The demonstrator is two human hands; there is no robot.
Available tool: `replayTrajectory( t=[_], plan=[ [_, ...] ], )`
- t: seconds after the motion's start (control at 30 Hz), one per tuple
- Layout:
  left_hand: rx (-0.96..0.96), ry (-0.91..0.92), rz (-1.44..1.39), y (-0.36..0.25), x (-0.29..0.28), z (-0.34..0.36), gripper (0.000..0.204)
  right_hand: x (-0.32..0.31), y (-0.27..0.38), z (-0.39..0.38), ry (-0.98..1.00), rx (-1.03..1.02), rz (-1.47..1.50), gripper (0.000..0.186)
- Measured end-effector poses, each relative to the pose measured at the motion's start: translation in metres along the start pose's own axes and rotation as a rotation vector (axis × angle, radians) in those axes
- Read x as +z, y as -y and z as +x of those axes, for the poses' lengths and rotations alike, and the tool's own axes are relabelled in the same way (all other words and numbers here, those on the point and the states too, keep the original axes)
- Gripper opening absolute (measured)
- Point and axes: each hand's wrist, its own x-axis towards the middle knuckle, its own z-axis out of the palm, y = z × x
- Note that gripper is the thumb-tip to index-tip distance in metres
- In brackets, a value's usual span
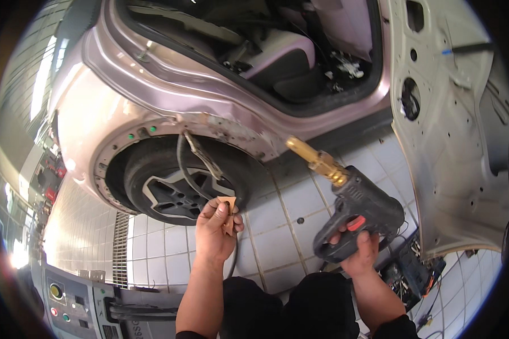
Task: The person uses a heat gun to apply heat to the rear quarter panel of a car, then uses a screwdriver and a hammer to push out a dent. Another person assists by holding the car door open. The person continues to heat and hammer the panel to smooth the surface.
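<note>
– Tiled floor (pixel 283 226) and pink car (pixel 110 113) beyond both hands. Grip status?

– Right hand (pixel 363 254) wraps the gun (pixel 373 203), some fingers through its handle loop; mostly closed. Gun sits just above that hand, brass nozzle (pixel 321 164) up-left, apart from the bodywork. Left hand (pixel 216 227) pinches tan paper (pixel 231 201), no gap between thumb and fingers.

– What could bite?

– Gun looks nose-heavy. One-handed, nozzle could dip and knock the arch (pixel 223 131), up-left of it. Red trigger (pixel 356 222) is close to the fingers: shifting grip could mean a stray squeeze.

– Left side?

– Cable (pixel 181 161) passes behind left hand. Could snag fingers and tug the clamp (pixel 205 156) hanging just above. Paper's small; loose pinch might drop it.

– Further out?

– Toolbox (pixel 419 269) sits below-right of the gun, leads around it: possible trip. Door (pixel 438 152) stands right of the gun; careless swing could clip it.

– Blind spots?

– Can't tell if trigger's pressed. Palm hides part of the handle. Paper's far face hidden. Clamp detail hard to read. Machine (pixel 76 299), lower left of left hand, cut off by the rim.
</note>
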Motion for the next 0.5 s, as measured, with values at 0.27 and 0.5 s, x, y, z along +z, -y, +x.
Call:
replayTrajectory(
  t=[0.27, 0.5],
  plan=[
    [0.194, 0.006, -0.110, -0.088, -0.017, 0.031, 0.015, 0.090, -0.025, 0.060, 0.558, 0.471, 0.041, 0.030],
    [-0.059, -0.041, -0.181, -0.123, -0.018, 0.110, 0.015, 0.128, -0.054, 0.043, 0.205, 0.649, -0.181, 0.026]
  ],
)
